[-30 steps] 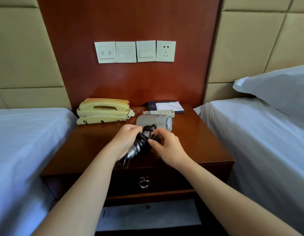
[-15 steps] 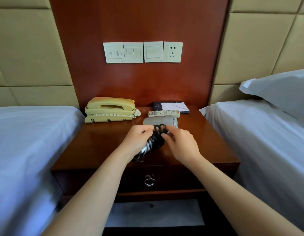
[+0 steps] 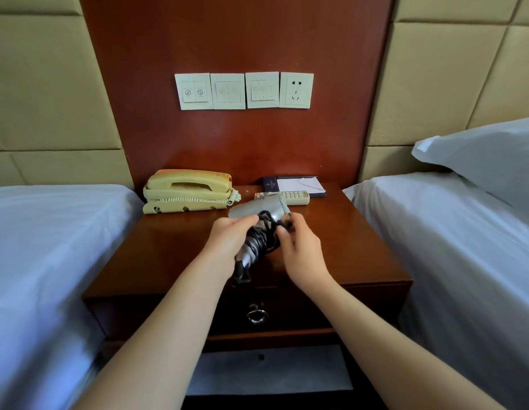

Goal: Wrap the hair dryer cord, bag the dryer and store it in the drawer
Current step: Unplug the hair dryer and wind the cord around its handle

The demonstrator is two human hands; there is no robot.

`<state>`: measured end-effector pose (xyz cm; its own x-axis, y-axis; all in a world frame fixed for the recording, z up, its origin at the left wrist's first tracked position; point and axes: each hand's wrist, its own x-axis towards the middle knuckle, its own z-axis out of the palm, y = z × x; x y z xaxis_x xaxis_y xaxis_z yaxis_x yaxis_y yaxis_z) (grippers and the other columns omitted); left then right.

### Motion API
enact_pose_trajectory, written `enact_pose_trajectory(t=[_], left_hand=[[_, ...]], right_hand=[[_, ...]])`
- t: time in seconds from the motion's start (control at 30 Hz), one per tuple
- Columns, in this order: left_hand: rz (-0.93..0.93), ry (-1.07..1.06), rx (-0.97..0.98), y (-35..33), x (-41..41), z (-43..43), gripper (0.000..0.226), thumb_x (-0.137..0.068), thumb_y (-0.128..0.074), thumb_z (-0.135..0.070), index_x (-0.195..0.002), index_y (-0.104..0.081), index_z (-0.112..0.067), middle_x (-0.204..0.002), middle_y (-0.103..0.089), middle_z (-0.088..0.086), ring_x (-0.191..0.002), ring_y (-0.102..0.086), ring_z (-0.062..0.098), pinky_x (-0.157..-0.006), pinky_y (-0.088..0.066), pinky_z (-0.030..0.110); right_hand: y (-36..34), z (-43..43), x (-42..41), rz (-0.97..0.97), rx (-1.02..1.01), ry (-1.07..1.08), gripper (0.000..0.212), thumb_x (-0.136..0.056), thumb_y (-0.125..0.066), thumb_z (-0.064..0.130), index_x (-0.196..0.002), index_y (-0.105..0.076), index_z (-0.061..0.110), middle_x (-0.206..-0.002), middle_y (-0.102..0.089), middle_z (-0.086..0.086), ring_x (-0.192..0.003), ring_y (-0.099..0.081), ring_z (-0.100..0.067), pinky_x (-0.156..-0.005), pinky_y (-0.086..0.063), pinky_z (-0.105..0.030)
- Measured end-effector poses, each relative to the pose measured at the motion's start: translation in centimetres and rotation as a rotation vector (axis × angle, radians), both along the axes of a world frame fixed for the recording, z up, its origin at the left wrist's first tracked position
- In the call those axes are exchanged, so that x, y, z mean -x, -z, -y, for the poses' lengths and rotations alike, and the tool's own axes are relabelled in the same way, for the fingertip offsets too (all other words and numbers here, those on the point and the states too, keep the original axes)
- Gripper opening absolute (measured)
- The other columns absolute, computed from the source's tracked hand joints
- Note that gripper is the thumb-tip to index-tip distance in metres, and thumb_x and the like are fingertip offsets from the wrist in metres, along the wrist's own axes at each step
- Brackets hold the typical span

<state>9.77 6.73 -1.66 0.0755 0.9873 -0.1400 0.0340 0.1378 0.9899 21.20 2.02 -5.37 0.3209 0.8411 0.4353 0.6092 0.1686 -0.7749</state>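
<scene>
Our left hand (image 3: 230, 237) is gripping the hair dryer (image 3: 258, 208) while our right hand (image 3: 302, 250) is pinching its wrapped black cord (image 3: 259, 242)

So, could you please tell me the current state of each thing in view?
Hair dryer: gripped by the left hand.
Cord: coiled round the dryer's handle, pinched by the right hand.
Drawer: closed.
Telephone: hung up.
Wall socket: nothing plugged in.
</scene>
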Motion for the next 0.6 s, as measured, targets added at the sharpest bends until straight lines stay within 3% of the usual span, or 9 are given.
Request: enact_pose_trajectory(t=[0.1, 0.2, 0.33, 0.4, 0.47, 0.6], left_hand=[[-0.011, -0.013, 0.026, -0.3, 1.0, -0.8, 0.021, -0.085, -0.066, -0.024, -0.094, -0.064, -0.004, -0.091, -0.065, 0.011, -0.079, -0.062, 0.024, -0.081, -0.049, 0.033], [-0.027, 0.002, 0.067, -0.3, 2.0, -1.3, 0.03, -0.082, -0.067, -0.027, -0.097, -0.062, -0.001, -0.097, -0.068, 0.015, -0.085, -0.065, 0.029, -0.085, -0.052, 0.04], [-0.105, 0.081, 0.058, 0.2, 2.7, -1.1, 0.027, -0.084, -0.064, -0.023, -0.095, -0.064, 0.001, -0.091, -0.066, 0.014, -0.091, -0.063, 0.031, -0.091, -0.049, 0.042], [-0.154, 0.132, 0.02, 0.2, 2.7, -0.8, 0.02, -0.086, -0.061, -0.022, -0.088, -0.065, -0.003, -0.086, -0.065, 0.01, -0.084, -0.06, 0.024, -0.079, -0.047, 0.033], [-0.19, 0.158, -0.017, 0.3, 2.7, -0.6, 0.018, -0.086, -0.059, -0.024, -0.086, -0.062, -0.007, -0.086, -0.061, 0.009, -0.077, -0.055, 0.019, -0.067, -0.042, 0.029], [-0.209, 0.111, -0.071, 0.5, 2.8, -0.4, 0.017, -0.085, -0.062, -0.026, -0.091, -0.056, -0.011, -0.089, -0.059, 0.004, -0.076, -0.053, 0.014, -0.063, -0.04, 0.026]], right_hand=[[0.6, -0.6, -0.2, -0.3, -0.084, -0.011, 0.01, -0.097, -0.043, 0.015, -0.099, -0.052, 0.014, -0.079, -0.061, 0.002, -0.075, -0.058, -0.012, -0.075, -0.047, -0.031], [0.2, -1.1, -0.4, -0.439, -0.141, -0.068, 0.017, -0.098, -0.037, 0.012, -0.104, -0.052, 0.016, -0.082, -0.06, -0.011, -0.078, -0.058, -0.019, -0.078, -0.049, -0.03], [-0.3, -1.3, -0.5, -0.205, -0.154, -0.152, 0.033, -0.099, -0.038, 0.013, -0.13, -0.046, 0.019, -0.071, -0.053, 0.01, -0.068, -0.052, -0.006, -0.073, -0.044, -0.026], [-0.3, -1.1, -0.2, -0.113, -0.136, -0.158, 0.031, -0.098, -0.041, 0.016, -0.127, -0.043, 0.028, -0.072, -0.051, 0.014, -0.063, -0.049, -0.002, -0.069, -0.042, -0.023], [-0.6, -0.9, 0.1, -0.095, -0.135, -0.159, 0.021, -0.096, -0.045, 0.019, -0.116, -0.042, 0.025, -0.07, -0.052, 0.008, -0.063, -0.049, -0.011, -0.064, -0.039, -0.03], [-1.6, -0.3, 0.3, 0.048, -0.12, -0.15, 0.015, -0.092, -0.055, 0.025, -0.106, -0.049, 0.024, -0.071, -0.061, -0.009, -0.064, -0.056, -0.026, -0.062, -0.048, -0.04]])
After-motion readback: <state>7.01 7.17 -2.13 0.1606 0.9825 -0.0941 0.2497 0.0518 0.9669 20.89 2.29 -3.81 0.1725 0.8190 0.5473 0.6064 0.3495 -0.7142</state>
